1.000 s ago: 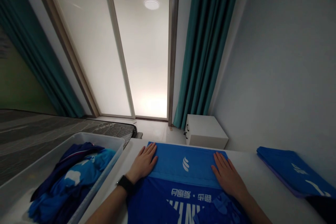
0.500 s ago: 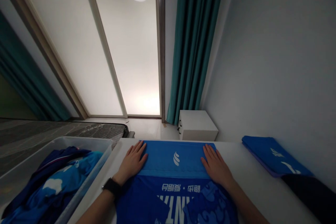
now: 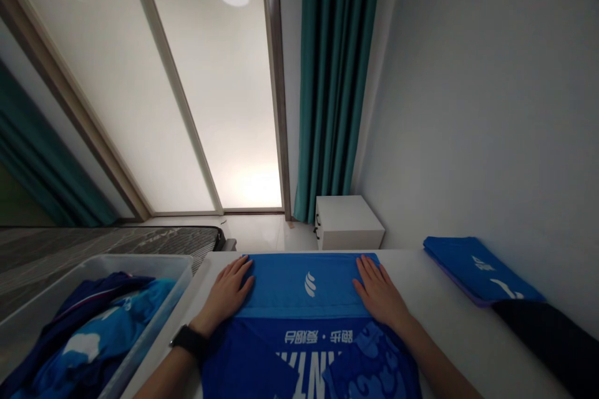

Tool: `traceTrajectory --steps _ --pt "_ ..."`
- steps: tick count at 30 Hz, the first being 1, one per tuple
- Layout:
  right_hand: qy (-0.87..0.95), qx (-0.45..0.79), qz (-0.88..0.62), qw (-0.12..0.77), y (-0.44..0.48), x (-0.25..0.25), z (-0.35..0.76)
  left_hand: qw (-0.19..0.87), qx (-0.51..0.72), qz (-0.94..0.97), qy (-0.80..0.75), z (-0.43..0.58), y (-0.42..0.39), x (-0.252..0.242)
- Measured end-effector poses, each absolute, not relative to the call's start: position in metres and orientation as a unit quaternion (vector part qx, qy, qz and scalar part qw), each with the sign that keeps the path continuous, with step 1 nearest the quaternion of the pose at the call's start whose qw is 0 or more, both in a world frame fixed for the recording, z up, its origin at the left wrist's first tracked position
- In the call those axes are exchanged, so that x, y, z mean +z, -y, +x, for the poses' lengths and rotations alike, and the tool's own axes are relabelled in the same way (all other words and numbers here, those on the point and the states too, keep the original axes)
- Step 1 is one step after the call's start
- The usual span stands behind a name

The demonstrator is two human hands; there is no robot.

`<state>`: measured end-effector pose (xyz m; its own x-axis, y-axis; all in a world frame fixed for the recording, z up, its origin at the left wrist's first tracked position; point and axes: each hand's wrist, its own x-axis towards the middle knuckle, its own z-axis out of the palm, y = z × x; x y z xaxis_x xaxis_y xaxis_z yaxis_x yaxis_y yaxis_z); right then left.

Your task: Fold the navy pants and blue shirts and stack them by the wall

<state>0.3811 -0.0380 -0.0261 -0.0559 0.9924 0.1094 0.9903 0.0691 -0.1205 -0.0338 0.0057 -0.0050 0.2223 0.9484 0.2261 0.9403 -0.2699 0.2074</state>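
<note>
A blue shirt (image 3: 309, 349) with white lettering lies on the white table (image 3: 402, 262). Its far part is a lighter blue band with a white logo, spread flat up to the table's far edge. My left hand (image 3: 230, 287), below a dark wristwatch, rests with fingers outstretched on the band's left corner. On the opposite corner lies my right hand (image 3: 380, 290), also flat with its fingers stretched out. Both sleeves look folded inward over the printed front. The shirt's near end is cut off by the bottom of the view.
To the left stands a clear plastic bin (image 3: 185, 271) with crumpled blue clothes (image 3: 100, 324) in it. Folded blue garments (image 3: 486, 271) and a black one (image 3: 538, 330) lie at the table's right side by the wall. A white cabinet (image 3: 349, 218) stands beyond the far edge.
The view has shifted slightly, so things at table level appear a little further left. Both hands stay flat on the shirt's corners, and the shirt looks the same.
</note>
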Motion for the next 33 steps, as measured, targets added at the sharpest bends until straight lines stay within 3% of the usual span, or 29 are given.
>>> traceTrajectory --steps 6,15,22,33 --pt "0.673 -0.007 -0.724 0.149 0.019 -0.03 0.404 0.0 0.153 0.743 -0.652 -0.036 -0.021 0.018" --pt "0.612 -0.037 -0.777 0.142 -0.008 -0.01 0.429 0.072 0.149 0.716 -0.679 -0.037 -0.059 0.033" --pt "0.612 -0.045 -0.778 0.135 -0.011 -0.012 0.427 0.062 0.162 0.727 -0.664 -0.037 -0.054 0.032" --pt "0.616 -0.021 -0.763 0.198 -0.012 -0.015 0.428 0.086 0.184 0.728 -0.655 -0.035 -0.056 0.029"
